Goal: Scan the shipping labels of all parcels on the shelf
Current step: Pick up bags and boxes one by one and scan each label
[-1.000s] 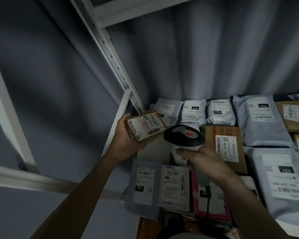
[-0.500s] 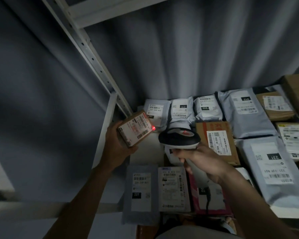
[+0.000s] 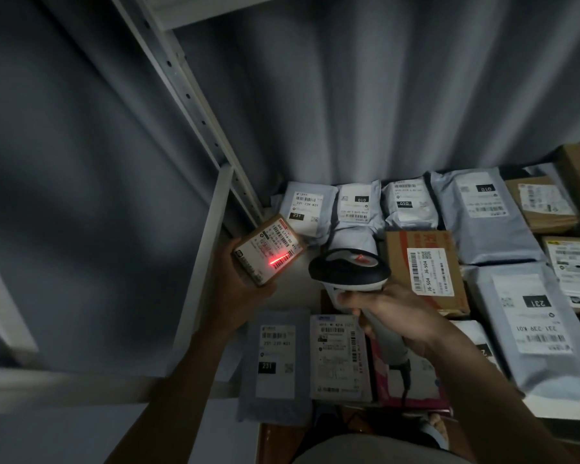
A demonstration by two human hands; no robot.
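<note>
A white shelf post slants down at the far left, with grey curtain behind the shelf. The left hand is closed around a small brown box, lifted clear of the shelf at its left edge, label up and tilted toward the scanner; the box's long axis runs from lower left to upper right. A red line lies across its barcode. Below it lie two flat grey mailers. The right hand is wrapped around the handle of the scanner, whose head points left at the box. Nothing stands between them. Further right, a cardboard parcel and more grey bags cover the shelf, labels up.
</note>
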